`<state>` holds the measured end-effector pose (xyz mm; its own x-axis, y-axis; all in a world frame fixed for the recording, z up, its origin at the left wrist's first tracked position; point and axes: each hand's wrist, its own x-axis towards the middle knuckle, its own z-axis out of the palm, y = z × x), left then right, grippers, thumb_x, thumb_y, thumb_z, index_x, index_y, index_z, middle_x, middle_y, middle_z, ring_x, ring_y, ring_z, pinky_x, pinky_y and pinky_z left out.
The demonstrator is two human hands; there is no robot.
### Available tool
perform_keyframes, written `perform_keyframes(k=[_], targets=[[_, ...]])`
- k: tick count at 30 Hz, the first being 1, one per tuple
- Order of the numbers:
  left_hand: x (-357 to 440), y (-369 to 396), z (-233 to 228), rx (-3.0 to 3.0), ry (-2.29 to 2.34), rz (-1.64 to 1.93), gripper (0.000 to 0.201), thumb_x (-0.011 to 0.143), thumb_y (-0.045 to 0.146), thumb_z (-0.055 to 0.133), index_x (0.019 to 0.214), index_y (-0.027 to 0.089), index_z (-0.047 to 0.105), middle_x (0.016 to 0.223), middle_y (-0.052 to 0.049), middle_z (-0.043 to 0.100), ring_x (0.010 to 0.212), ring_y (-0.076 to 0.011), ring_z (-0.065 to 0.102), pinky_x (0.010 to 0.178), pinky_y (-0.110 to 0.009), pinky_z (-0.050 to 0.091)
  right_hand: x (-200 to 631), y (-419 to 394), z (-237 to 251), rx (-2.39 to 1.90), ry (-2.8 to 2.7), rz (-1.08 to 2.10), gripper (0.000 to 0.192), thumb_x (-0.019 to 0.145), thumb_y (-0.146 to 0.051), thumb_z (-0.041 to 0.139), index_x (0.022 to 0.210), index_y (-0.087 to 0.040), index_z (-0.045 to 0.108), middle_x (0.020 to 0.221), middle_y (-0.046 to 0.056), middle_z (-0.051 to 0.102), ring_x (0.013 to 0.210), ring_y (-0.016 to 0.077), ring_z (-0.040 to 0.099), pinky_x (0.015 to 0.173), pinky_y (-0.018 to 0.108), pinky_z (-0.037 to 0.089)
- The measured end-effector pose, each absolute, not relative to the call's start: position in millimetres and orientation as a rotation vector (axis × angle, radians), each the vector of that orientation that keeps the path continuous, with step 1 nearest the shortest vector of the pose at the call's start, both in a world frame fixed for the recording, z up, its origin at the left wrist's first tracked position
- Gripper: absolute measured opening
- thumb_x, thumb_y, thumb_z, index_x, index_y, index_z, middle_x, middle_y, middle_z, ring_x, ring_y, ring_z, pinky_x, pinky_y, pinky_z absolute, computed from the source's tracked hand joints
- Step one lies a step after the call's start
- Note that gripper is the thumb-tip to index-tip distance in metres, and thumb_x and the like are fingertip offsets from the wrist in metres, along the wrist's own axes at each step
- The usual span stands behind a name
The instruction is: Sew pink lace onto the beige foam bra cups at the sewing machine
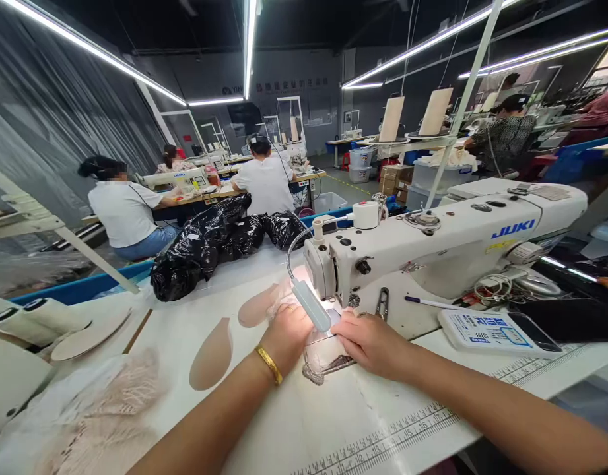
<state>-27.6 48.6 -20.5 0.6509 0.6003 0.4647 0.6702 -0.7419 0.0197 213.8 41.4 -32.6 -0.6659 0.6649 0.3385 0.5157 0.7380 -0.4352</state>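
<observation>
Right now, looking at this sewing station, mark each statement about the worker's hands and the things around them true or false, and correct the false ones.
1. Both hands rest on the piece under the machine's needle. True: the left hand and right hand press on the lace piece.
2. The left wrist bears a gold bangle. True.
3. The sewing machine is black. False: it is white, with blue JUKI lettering.
4. The black plastic bags lie right of the machine. False: they lie to its left, further back.
5. A phone lies right of the hands. True.
</observation>
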Motion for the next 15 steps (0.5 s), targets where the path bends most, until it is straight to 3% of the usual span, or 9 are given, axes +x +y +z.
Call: perform_keyframes(k=[2,4,6,8,10,11,13,15], targets=[[-34.7,40.2,-17.6,-2.715,-1.05,-0.726,0.03,0.094,0.001,0.042,0.083,0.019,0.063,0.074,-0.004,0.067,0.071,-0.0196,0.061,0.072,-0.034,0.045,206.2,31.8,-25.5,-0.964,-2.284,0.782,0.014,0.102,-0.023,0.044,0.092,-0.022,0.054,0.08,0.0,0.057,0.074,0.0187,0.05,0.069,0.033,0.036],[-43.2,21.1,-11.1,-2.746,-1.02,-0.797,0.028,0.097,0.004,0.044,0.097,0.02,0.067,0.086,-0.003,0.073,0.078,-0.0184,0.065,0.079,-0.033,0.049,193.0,20.9,-18.6,-0.981,-2.001,1.225,0.012,0.102,-0.033,0.052,0.109,-0.024,0.051,0.086,-0.001,0.061,0.077,0.0186,0.056,0.071,0.033,0.041],[-48.8,-9.8,-4.9,-2.748,-1.064,-0.951,0.029,0.098,0.009,0.051,0.117,0.024,0.068,0.109,-0.004,0.077,0.099,-0.0203,0.068,0.095,-0.036,0.049,176.0,9.8,-12.5,-0.915,-1.658,1.576,0.039,0.097,-0.037,0.061,0.128,-0.025,0.041,0.084,-0.004,0.061,0.076,0.0184,0.058,0.07,0.032,0.044],[-47.8,-48.6,-3.7,-2.741,-1.31,-1.203,0.028,0.098,0.018,0.061,0.122,0.029,0.07,0.119,-0.005,0.076,0.111,-0.0247,0.067,0.101,-0.041,0.048,158.9,-2.1,-7.9,-0.839,-1.373,1.743,0.058,0.092,-0.035,0.067,0.139,-0.025,0.033,0.074,-0.008,0.055,0.069,0.0164,0.055,0.068,0.03,0.043],[-39.6,-86.4,-9.1,-2.789,-1.826,-1.522,0.015,0.097,0.033,0.068,0.107,0.026,0.076,0.099,-0.006,0.077,0.09,-0.023,0.07,0.085,-0.037,0.054,146.1,-16.2,-5.7,-0.825,-1.214,1.765,0.061,0.089,-0.034,0.07,0.139,-0.024,0.036,0.07,-0.01,0.051,0.067,0.0147,0.052,0.068,0.029,0.042],[-33.8,-101.5,-13.3,-2.901,-2.168,-1.676,0.024,0.096,0.044,0.069,0.106,0.024,0.077,0.089,-0.007,0.077,0.081,-0.0226,0.07,0.077,-0.035,0.056,142.2,-24.5,-6.0,-0.833,-1.185,1.745,0.058,0.089,-0.035,0.071,0.136,-0.023,0.04,0.07,-0.01,0.05,0.069,0.0149,0.053,0.07,0.029,0.043],[-21.9,-119.4,-20.6,-2.606,-2.742,-2.43,0.05,0.089,0.063,0.072,0.114,0.02,0.077,0.098,-0.012,0.078,0.087,-0.0253,0.073,0.081,-0.037,0.059,139.5,-43.1,-9.5,-0.862,-1.222,1.684,0.05,0.089,-0.04,0.072,0.13,-0.023,0.05,0.072,-0.008,0.049,0.075,0.0165,0.055,0.075,0.03,0.045],[-14.0,-121.2,-22.1,-1.884,-2.704,-3.202,0.052,0.079,0.061,0.084,0.105,0.017,0.077,0.107,-0.013,0.077,0.104,-0.0272,0.072,0.097,-0.038,0.056,142.6,-61.7,-15.2,-0.892,-1.365,1.616,0.04,0.09,-0.044,0.071,0.123,-0.025,0.059,0.076,-0.005,0.052,0.078,0.0178,0.056,0.076,0.031,0.046]])
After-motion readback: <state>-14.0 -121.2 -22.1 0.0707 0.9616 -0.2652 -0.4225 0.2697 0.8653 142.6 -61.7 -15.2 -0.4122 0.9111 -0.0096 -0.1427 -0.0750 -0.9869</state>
